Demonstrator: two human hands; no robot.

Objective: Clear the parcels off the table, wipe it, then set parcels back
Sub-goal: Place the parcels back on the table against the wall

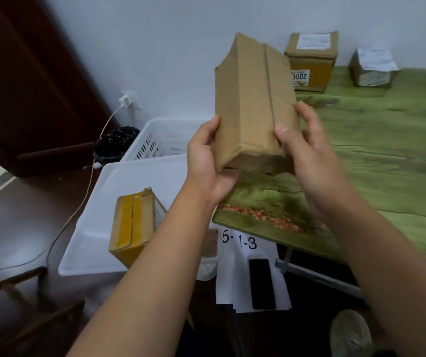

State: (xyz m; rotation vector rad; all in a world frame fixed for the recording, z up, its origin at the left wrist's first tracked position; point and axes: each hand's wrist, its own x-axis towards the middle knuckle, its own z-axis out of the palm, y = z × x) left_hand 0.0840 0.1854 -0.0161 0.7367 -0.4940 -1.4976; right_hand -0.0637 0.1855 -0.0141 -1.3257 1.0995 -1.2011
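Left hand [206,161] and right hand [307,150] grip a brown parcel [253,104] above the table [387,150] edge.

A plain white wall [181,47] is running across in front of me, and a dark reddish-brown wooden door [26,86] is standing off to my left, with a white charger [126,100] sitting in a wall socket and its thin cable [85,186] trailing down across the dark, glossy floor [21,228]. A black mesh bin [115,144] is sitting low against the wall near the socket, and pale daylight is coming in at the far left edge and glinting on the floor. Wooden furniture [13,287], only partly in view, is sitting at my lower left.
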